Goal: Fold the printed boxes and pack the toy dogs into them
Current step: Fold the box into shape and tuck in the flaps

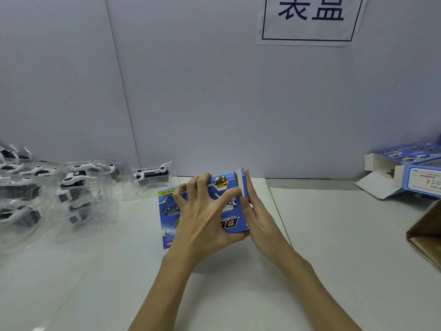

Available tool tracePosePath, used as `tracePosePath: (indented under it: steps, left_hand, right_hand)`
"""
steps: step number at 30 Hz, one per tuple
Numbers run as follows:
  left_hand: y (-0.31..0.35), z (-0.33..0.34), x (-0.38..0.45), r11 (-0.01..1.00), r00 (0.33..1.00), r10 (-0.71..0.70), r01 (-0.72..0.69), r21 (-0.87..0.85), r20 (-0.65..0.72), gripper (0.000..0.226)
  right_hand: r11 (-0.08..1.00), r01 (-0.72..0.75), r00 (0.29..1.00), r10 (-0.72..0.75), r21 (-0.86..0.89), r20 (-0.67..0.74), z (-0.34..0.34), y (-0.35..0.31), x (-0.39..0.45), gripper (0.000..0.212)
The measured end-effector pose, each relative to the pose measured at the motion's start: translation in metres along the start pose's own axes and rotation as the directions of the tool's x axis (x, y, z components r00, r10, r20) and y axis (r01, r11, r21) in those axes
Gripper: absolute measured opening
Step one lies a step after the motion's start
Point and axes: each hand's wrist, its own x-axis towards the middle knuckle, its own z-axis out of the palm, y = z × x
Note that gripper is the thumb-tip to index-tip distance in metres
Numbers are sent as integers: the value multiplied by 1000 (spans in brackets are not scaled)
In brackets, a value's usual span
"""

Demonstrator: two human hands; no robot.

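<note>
Hands hold my blue printed cardboard box (229, 211) on the white tabletop (334, 235): left hand (202, 218) grips its top with curled fingers, right hand (259, 218) presses flat against its side.

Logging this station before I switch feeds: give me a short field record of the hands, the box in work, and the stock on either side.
left hand: grips blue printed box from above, fingers spread
right hand: straight fingers press the box's right end flap
toy dogs: in clear packs, left of the box
other boxes: far right, flaps open
cardboard carton: right edge, partly in view
</note>
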Motion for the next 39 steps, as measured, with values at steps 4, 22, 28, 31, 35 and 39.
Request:
tracePosePath:
  steps: [4,22,28,31,35,39]
  left_hand:
    - [1,2,-1,1000,1000,-14,14,0,16,76]
    - [4,9,-3,998,998,67,-67,6,-22,83]
    - [4,11,-3,998,998,58,-57,28,-26,84]
    - [5,12,-3,999,998,49,-48,15,-35,84]
    - [8,13,-3,1000,999,8,-9,-4,-44,93]
    - [8,14,-5,1000,997,30,-30,0,-74,97]
  right_hand:
    - [1000,-3,998,1,26,62,-2,1,-1,56]
    - [964,38,976,20,264,-215,4,-7,-3,43]
    - [978,23,981,18,208,-193,2,-8,-2,46]
    - [979,14,985,21,204,-171,1,-8,-2,45]
    - [984,10,988,18,181,-153,0,-8,-2,46]
    - [979,9,993,14,205,-113,0,-6,-3,48]
